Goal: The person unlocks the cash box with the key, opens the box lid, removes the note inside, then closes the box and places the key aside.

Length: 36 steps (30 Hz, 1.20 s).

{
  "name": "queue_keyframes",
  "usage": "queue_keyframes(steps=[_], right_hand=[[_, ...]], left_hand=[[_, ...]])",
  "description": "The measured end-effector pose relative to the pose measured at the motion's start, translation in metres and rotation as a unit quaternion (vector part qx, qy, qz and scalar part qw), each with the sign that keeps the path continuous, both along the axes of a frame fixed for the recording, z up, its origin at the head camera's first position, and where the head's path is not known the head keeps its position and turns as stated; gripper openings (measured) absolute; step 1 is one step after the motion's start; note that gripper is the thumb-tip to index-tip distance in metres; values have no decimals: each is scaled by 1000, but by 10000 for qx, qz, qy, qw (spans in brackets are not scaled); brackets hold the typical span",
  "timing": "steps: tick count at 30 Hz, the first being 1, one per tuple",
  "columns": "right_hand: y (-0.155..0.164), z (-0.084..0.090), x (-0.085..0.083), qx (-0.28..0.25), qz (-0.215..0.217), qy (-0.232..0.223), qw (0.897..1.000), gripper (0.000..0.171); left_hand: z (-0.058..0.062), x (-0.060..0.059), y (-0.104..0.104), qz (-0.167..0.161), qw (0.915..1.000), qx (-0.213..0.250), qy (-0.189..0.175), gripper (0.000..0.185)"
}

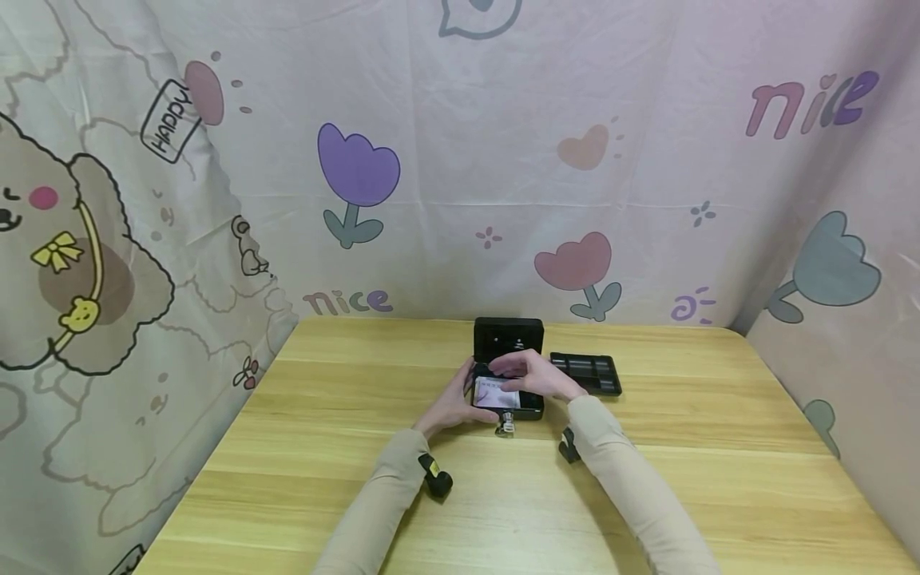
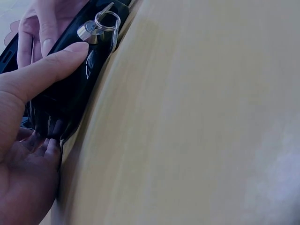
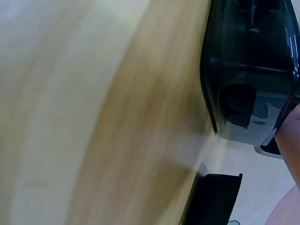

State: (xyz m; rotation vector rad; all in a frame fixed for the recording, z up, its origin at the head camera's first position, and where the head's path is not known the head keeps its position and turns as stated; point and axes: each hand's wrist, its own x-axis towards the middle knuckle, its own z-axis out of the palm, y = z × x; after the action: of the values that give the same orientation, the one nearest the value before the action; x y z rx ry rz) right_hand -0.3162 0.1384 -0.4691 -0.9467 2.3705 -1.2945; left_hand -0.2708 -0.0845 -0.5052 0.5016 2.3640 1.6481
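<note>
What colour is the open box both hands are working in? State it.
Glossy black, the box shows best in the head view, with the left hand and right hand on it.

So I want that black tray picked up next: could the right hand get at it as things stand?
Probably yes. The black tray lies bare on the table, just right of the cash box, with nothing lying across it. The right hand is over the open box, on the tray's side.
</note>
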Motion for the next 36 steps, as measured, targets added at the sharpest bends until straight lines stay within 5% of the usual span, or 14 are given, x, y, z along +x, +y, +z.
queue_keyframes(steps=[22, 36], right_hand=[[-5, 0, 3, 84, 40, -30, 10000, 36], [-8, -2, 2, -337, -70, 273, 9990, 31]], left_hand=[[0, 2, -1, -13, 10000, 16, 47, 124], [0, 2, -1, -27, 10000, 36, -46, 125]])
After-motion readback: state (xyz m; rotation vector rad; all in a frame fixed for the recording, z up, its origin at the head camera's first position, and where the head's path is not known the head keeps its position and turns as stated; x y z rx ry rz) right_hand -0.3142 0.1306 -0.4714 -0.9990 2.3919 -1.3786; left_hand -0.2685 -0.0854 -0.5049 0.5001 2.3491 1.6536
